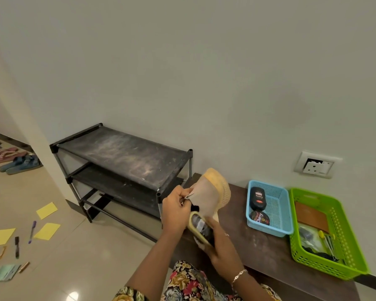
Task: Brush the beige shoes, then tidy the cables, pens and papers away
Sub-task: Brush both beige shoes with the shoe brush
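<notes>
A beige shoe [206,198] with a yellowish sole is held up over the dark brown bench [267,250], sole turned to the right. My left hand [175,211] pinches the edge of its upper. My right hand [220,246] grips a cream-backed brush [199,227] with dark bristles just below the shoe. On the floor at the left lie yellow papers [46,210], a purple pen [32,231], a black marker [17,247], a gold pen [24,267] and teal papers [6,272]. No second beige shoe shows.
A black shoe rack [122,157] with bare shelves stands against the wall. On the bench sit a blue basket [280,192] with two polish containers and a green basket [343,216] with a brown pad and dark cables. A wall socket [317,165] is above. Sandals [20,164] lie far left.
</notes>
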Available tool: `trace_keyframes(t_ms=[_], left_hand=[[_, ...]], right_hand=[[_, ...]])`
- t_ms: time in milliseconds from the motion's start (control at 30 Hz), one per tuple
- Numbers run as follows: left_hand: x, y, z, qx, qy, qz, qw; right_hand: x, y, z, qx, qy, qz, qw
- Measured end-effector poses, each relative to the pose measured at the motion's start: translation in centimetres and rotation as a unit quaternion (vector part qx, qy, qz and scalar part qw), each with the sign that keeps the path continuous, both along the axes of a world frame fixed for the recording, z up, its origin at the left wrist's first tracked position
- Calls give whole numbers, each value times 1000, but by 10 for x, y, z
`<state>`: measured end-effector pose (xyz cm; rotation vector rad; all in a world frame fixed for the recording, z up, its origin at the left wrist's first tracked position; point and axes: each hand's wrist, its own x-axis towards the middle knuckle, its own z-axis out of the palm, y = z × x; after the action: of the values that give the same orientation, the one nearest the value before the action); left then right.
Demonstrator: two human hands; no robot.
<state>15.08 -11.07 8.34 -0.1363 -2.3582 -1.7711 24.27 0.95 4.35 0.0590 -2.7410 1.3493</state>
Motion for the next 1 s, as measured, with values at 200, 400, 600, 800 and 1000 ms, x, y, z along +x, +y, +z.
trace_keyframes(t_ms=[200, 400, 600, 800, 1000], left_hand=[[10, 2, 7, -73, 48, -18, 996], [10, 0, 4, -52, 49, -60, 996], [14, 8, 4, -53, 48, -93, 993], [23, 17, 1, -82, 65, -45, 994], [53, 22, -14, -102, 22, 50, 993]], right_hand=[[5, -6, 10, -447, -19, -229, 864], [-25, 13, 37, -472, 36, -273, 837], [-34, 35, 51, -473, 65, -256, 841], [-53, 58, 71, -409, 83, -186, 890], [-81, 43, 76, -219, 20, -64, 973]])
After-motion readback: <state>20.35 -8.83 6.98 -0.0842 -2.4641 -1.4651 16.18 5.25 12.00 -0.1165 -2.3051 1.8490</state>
